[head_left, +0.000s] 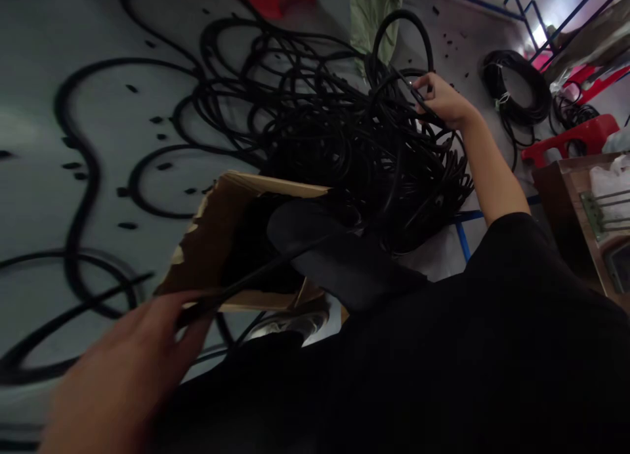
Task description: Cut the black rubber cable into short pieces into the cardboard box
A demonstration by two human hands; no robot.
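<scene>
A tangled heap of thin black rubber cable lies on the grey floor, with wide loops spreading to the left. My right hand grips a strand at the heap's upper right edge. At the lower left, my left hand is blurred and closes on a black cable that runs across the opening of a torn brown cardboard box. The box holds something black, and its inside is mostly too dark to make out. A dark, flat shape lies over the box's right side.
My black sleeve and torso fill the lower right. A bound coil of black cable lies on the floor at the right, near a red plastic stool and a wooden crate. Blue metal framing stands at the top right.
</scene>
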